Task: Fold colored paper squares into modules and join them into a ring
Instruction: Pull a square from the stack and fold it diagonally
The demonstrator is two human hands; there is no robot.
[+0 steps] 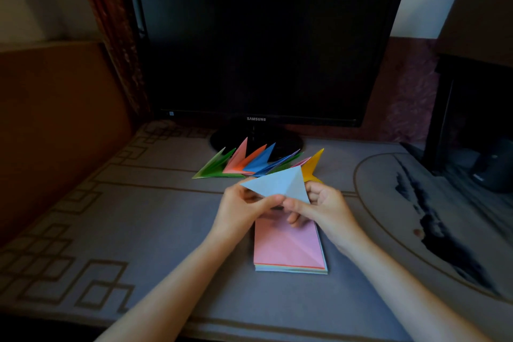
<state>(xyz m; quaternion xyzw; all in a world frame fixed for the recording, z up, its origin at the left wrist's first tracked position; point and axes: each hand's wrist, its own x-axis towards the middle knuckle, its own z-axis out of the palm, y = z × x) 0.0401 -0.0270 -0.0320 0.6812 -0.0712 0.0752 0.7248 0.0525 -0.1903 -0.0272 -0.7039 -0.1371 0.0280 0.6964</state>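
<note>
Forearms (172, 283) angled inward from bottom edge; left hand (240, 209) and right hand (326, 207) pinching folded blue paper (277, 183) mid-frame, above pink stack (288, 247).

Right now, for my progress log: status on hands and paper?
Left hand and right hand pinching blue paper, folded triangular, over pink-topped stack. Folded modules fanned before monitor; no ring yet. Nothing obstructing.

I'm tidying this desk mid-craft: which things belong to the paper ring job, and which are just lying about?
Part of the job: light blue paper, pinched by left hand and right hand; stack of paper squares, pink on top; row of folded modules.
Lying about: monitor; dark box at the right edge.
</note>
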